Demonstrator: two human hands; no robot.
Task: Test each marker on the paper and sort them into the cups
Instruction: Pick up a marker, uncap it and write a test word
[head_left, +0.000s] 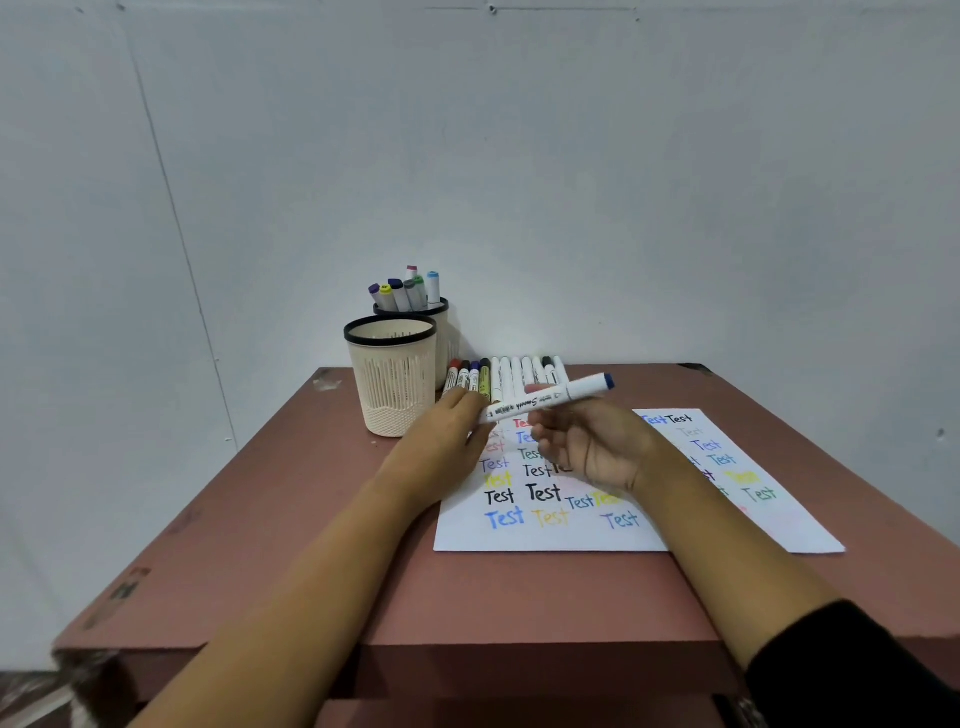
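Observation:
A white marker with a dark blue cap (550, 402) is held level above the paper (597, 530). My right hand (592, 447) grips its middle from below, and my left hand (452, 431) pinches its left end. The paper lies on the table and carries several coloured "Test" words. A row of several markers (506, 376) lies behind the hands at the table's back edge. Near the back left stands an empty cream cup with a black rim (392, 384). Behind it a second cup (441, 322) holds several capped markers.
The reddish-brown table (311, 545) is small, with its front edge close below my forearms. A white wall rises right behind the cups and the marker row. A black sleeve covers my right upper forearm at the lower right.

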